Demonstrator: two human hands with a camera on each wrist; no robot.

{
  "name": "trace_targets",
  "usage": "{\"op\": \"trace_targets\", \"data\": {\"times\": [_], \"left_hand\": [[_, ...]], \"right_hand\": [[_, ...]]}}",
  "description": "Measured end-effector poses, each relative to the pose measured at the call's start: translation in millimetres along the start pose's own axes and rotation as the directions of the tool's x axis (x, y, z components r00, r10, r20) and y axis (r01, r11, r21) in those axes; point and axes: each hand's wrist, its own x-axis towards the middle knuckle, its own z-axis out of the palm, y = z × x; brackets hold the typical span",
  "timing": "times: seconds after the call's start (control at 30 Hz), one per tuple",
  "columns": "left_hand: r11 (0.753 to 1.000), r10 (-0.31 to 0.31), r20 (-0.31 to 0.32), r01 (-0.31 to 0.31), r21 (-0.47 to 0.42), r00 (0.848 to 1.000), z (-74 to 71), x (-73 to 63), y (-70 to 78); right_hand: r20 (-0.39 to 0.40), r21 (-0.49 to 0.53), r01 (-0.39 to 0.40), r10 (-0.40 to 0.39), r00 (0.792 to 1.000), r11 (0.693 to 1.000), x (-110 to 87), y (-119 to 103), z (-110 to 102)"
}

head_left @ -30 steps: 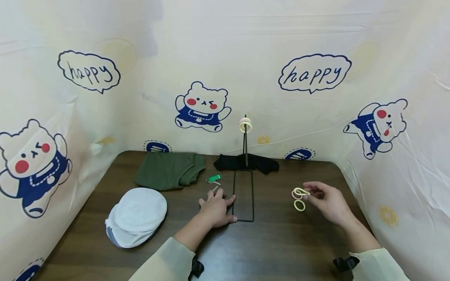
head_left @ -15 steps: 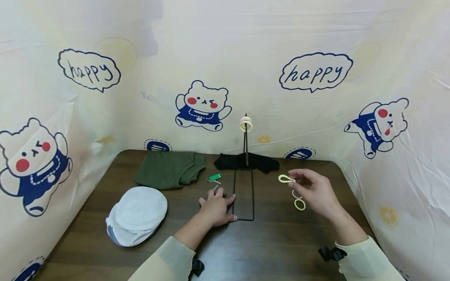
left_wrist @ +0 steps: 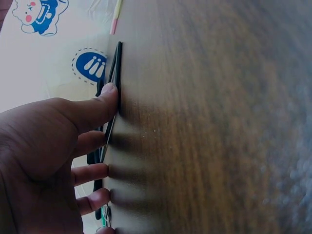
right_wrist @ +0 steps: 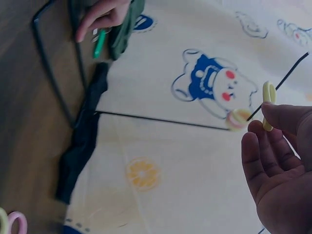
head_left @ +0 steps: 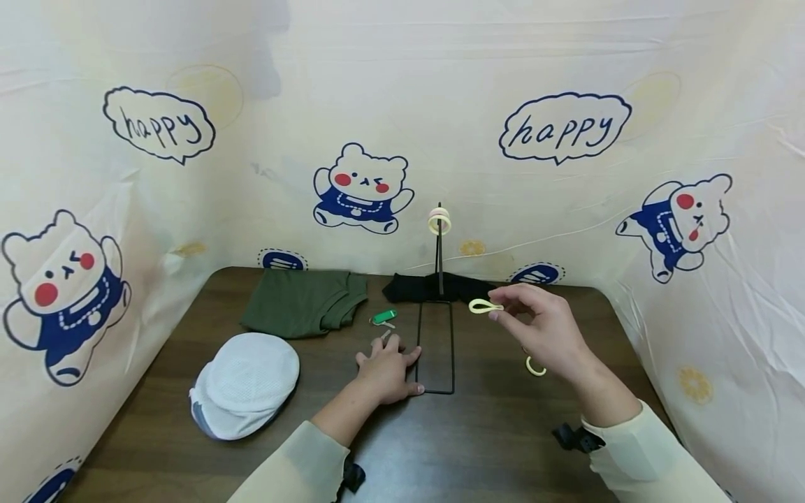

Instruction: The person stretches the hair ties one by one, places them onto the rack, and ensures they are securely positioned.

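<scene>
My right hand [head_left: 544, 332] pinches a pale yellow hair tie [head_left: 493, 307] between thumb and fingertips, raised above the table and right of a black wire stand [head_left: 452, 349]. In the right wrist view, this hair tie [right_wrist: 267, 105] overlaps the tip of the stand's arm. Several pale hair ties [head_left: 439, 212] hang on that arm. My left hand [head_left: 386, 374] rests with spread fingers at the base's left side; its thumb [left_wrist: 109, 95] presses on the wire. On the table below my right hand lie another yellow hair tie [head_left: 537, 374] and a pink one [right_wrist: 23, 222], mostly hidden in the head view.
A black cloth item [head_left: 409, 288] lies behind the stand's base. Left of it are a folded dark green garment [head_left: 295, 304] and a green key tag [head_left: 384, 317] with keys. A white cap [head_left: 251, 384] sits at the left. Printed cloth walls surround the table.
My right hand has lifted the yellow hair tie from beside the other two and carried it left and away from me, toward the stand. My left hand has stayed at the base.
</scene>
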Motion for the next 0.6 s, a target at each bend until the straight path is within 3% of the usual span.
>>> {"op": "trace_targets", "data": {"times": [0.37,0.6], "left_hand": [[1.000,-0.001,0.007,0.001,0.005,1.000,-0.2,0.1,0.6],[1.000,0.007,0.001,-0.007,0.000,1.000,0.7,1.2,0.0]], "right_hand": [[-0.020,0.069,0.175,-0.174,0.985,0.982,16.5,-32,-5],[-0.018,0.128,0.238,-0.238,0.971,0.963,24.7,-47,-6]]}}
